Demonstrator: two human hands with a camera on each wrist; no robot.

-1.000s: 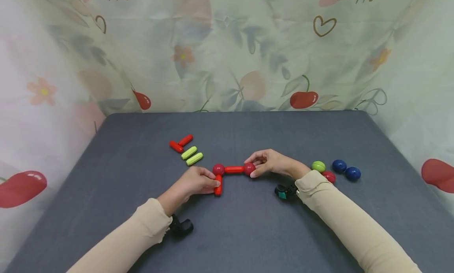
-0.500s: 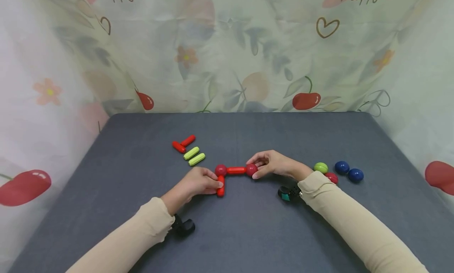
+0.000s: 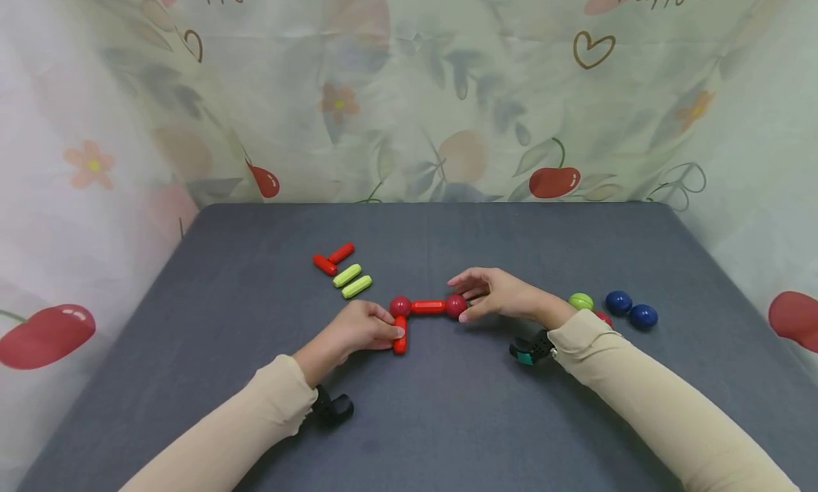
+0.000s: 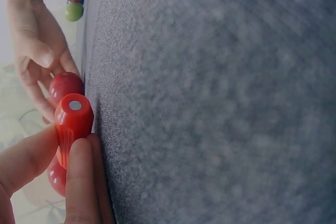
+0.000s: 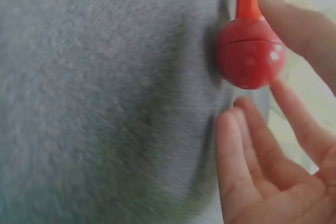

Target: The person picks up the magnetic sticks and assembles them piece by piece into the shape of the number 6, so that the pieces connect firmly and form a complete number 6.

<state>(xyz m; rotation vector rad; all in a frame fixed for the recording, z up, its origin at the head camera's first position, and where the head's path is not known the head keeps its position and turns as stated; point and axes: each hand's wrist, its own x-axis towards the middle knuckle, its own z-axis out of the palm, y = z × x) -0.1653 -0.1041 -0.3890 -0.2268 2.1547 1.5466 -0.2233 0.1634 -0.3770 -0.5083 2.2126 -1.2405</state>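
In the head view my left hand [image 3: 354, 326] pinches a red rod [image 3: 400, 346] between thumb and fingers. A round grey disc shows in that rod's end in the left wrist view. The rod's far end meets a red ball [image 3: 400, 307], from which a second red rod [image 3: 428, 307] runs right to another red ball [image 3: 456, 306]. Together they form an L-shaped chain on the table. My right hand [image 3: 501, 293] is beside the right-hand ball, its fingers spread. In the right wrist view the fingertips stand around this ball [image 5: 249, 56] without gripping it.
Behind my left hand lie two red rods [image 3: 324, 264] and two yellow-green rods [image 3: 356, 287]. Right of my right wrist are a green ball [image 3: 581, 302], two blue balls [image 3: 618, 303] and a red ball [image 3: 603, 319] partly hidden by the sleeve. A patterned curtain [image 3: 409, 123] borders the grey table [image 3: 447, 421].
My right hand has let go of the right-hand red ball and drawn slightly right, its fingers opening. My left hand keeps its pinch on the red rod. The whole head view has shifted a little.
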